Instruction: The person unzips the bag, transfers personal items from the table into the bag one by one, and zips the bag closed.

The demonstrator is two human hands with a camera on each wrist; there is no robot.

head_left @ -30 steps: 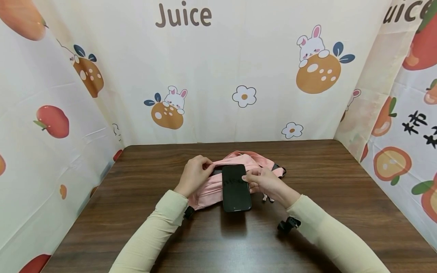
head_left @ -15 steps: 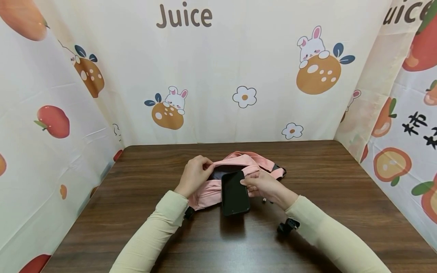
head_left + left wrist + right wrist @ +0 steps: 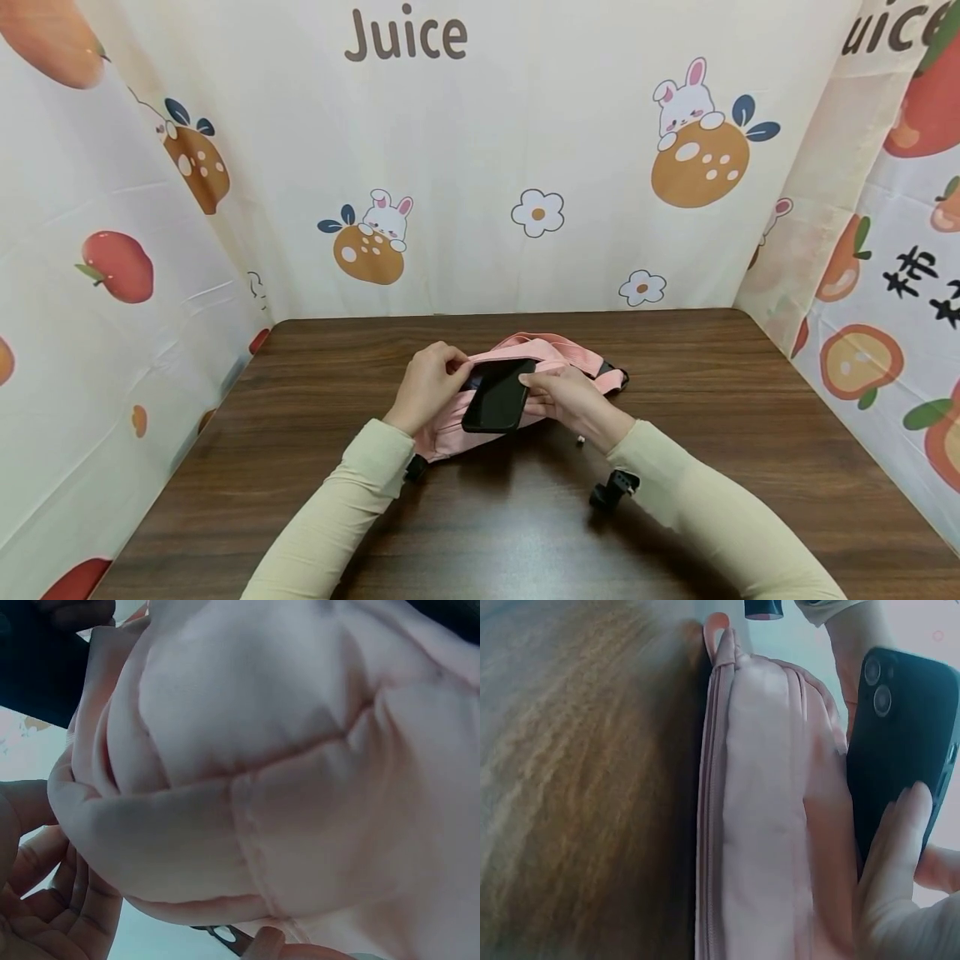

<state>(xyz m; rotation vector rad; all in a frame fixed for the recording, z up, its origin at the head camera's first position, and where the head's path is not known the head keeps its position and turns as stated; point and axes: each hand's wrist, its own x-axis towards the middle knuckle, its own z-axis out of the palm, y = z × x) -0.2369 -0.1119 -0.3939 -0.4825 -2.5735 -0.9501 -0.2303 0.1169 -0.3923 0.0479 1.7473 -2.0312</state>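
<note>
A pink fabric bag [image 3: 457,429] with a zipper along its side lies on the wooden table, its top opening parted. My left hand [image 3: 429,383] pinches the far-left edge of that opening and holds it up. Between thumb and fingers my right hand [image 3: 573,400] grips a black smartphone [image 3: 495,404] by its right edge. The phone is tilted over the bag, its upper end at the dark opening and its lower end overlapping the bag's front. In the right wrist view two camera lenses show on the phone's back [image 3: 911,727], with fingers [image 3: 904,832] lying against it.
The bag's pink strap [image 3: 543,337] and a black buckle [image 3: 617,375] lie behind and to the right. Brown wooden table [image 3: 480,533] surrounds the bag. A fruit-printed curtain [image 3: 480,150] stands along the table's back and sides.
My right hand has moved the phone left and up toward the opening, tilting it. The bag's mouth widened, then the phone came over it. My left hand keeps its place.
</note>
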